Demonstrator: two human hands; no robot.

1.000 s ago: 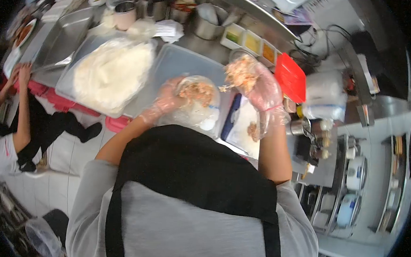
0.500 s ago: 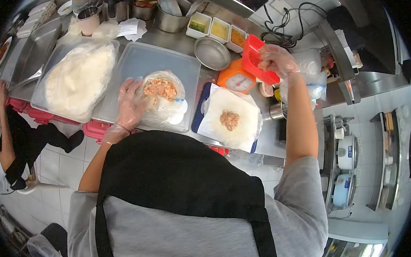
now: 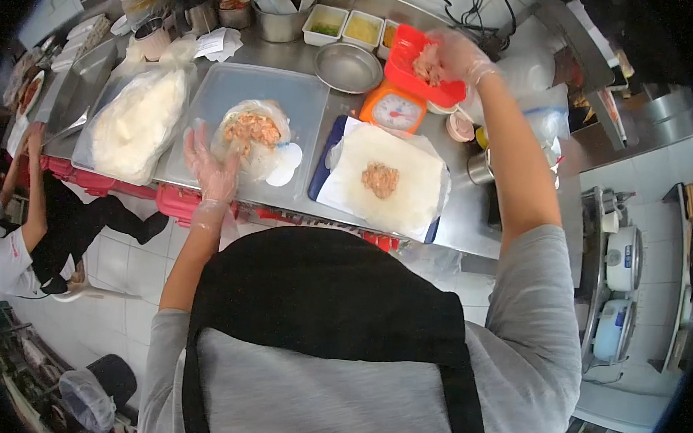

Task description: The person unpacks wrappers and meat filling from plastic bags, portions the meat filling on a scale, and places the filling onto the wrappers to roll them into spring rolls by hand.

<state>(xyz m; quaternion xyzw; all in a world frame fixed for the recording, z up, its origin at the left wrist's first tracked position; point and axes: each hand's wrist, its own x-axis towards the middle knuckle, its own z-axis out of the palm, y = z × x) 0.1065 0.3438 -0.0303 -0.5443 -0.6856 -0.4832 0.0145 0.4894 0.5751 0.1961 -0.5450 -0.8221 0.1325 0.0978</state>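
My left hand (image 3: 213, 169), in a clear glove, has its fingers spread beside a round wrapper heaped with pinkish filling (image 3: 251, 131) on a plastic lid (image 3: 306, 103). My gloved right hand (image 3: 461, 57) is at the red tray (image 3: 404, 57) on the orange scale (image 3: 393, 108). Its fingers touch pale pink meat (image 3: 429, 65) in the tray; their tips are partly hidden. Nearer me, a small mound of filling (image 3: 380, 180) lies on white sheets (image 3: 350, 157) over a blue board (image 3: 317, 181).
A bagged pile of white wrappers (image 3: 142, 121) is at left. Behind are a metal bowl (image 3: 348, 67), a pot (image 3: 281, 26) and white containers (image 3: 325, 25). Another person's hands (image 3: 32, 140) are at the far left. A metal cup (image 3: 480, 167) stands at right.
The filling that my right hand held one second ago is gone from view there, and that hand moved to the red tray. My left hand opened beside the wrapper.
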